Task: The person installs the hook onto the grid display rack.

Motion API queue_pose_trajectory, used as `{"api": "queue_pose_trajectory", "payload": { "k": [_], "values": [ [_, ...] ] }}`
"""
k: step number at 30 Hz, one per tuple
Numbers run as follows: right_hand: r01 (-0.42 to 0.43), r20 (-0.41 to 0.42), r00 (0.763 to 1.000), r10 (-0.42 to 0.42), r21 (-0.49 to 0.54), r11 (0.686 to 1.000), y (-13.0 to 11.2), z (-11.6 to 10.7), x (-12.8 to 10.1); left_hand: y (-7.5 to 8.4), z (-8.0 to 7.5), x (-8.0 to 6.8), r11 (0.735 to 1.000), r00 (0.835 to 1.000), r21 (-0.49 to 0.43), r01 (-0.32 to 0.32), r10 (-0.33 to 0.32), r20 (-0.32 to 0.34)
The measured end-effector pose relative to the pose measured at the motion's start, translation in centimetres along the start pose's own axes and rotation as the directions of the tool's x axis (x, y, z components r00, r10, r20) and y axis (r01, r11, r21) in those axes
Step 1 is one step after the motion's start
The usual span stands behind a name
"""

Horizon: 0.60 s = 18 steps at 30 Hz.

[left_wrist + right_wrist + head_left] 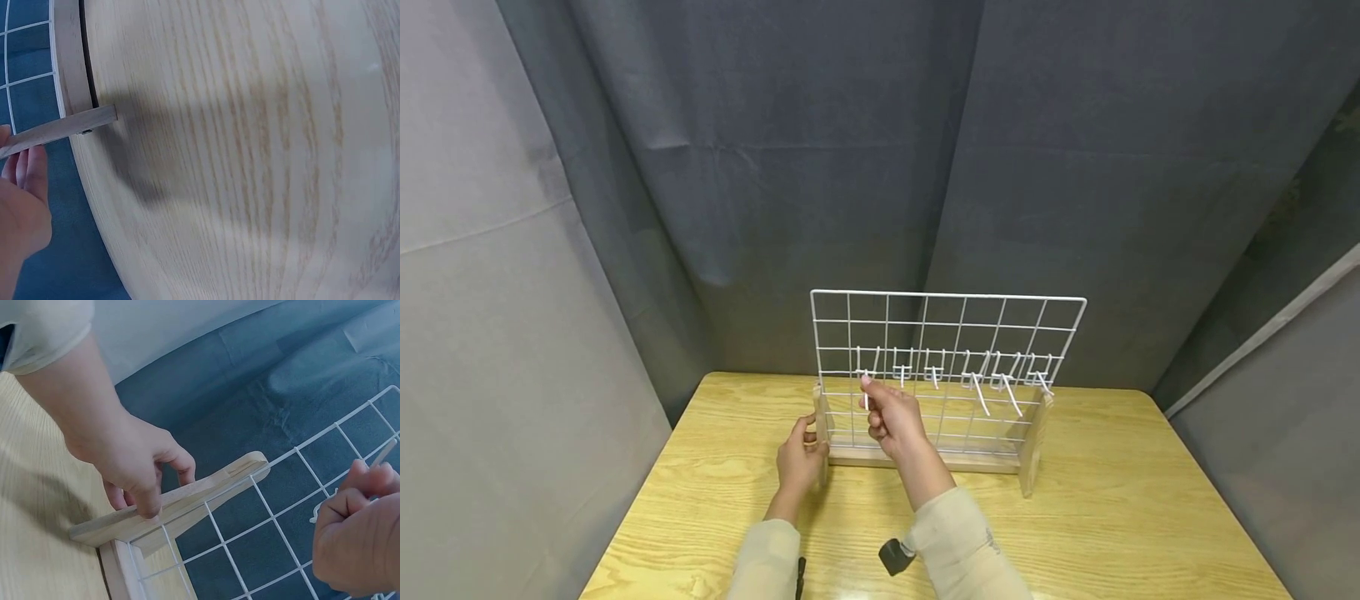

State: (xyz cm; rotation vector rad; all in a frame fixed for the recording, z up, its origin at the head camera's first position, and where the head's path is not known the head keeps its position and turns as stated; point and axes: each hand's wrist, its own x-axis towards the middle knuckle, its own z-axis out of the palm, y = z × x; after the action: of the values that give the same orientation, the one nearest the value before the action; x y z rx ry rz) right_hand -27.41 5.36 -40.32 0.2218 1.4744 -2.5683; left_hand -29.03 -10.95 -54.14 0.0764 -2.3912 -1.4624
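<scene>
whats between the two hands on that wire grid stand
In the head view, the left hand grips the stand's left wooden side piece, the right hand pinches a white hook; between them only grid wires and the wooden base.

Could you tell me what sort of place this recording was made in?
Probably a staged recording booth, not a home: dark grey fabric curtains enclose a light wooden table bearing only a white wire grid rack on a wooden base.

Your wire grid rack (947, 333) stands upright near the table's (1112, 517) far edge | hooks (992, 387) hang along its middle row | your left hand (799, 462) at its left wooden foot (822, 425) | your right hand (891, 419) at the leftmost hook (865, 379).
</scene>
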Motion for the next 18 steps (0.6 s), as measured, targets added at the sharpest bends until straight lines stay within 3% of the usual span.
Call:
{"api": "queue_pose_trajectory", "payload": {
  "k": [7,12,18],
  "values": [
    [0.063,0.027,0.998,-0.063,0.0,0.998,0.7,-1.5,-1.4,0.1,0.2,-0.2,0.999,0.997,-0.006,0.032,-0.031,0.075],
    [0.115,0.029,0.993,-0.113,-0.081,0.99,1.2,-3.5,-2.7,0.2,-0.1,-0.7,0.999,0.99,-0.034,0.04,-0.035,0.136],
    [0.15,0.033,0.989,-0.146,-0.207,0.967,1.6,-6.0,-4.2,0.9,-1.5,-2.1,0.996,0.982,-0.064,0.057,-0.045,0.183]
  ]
}}
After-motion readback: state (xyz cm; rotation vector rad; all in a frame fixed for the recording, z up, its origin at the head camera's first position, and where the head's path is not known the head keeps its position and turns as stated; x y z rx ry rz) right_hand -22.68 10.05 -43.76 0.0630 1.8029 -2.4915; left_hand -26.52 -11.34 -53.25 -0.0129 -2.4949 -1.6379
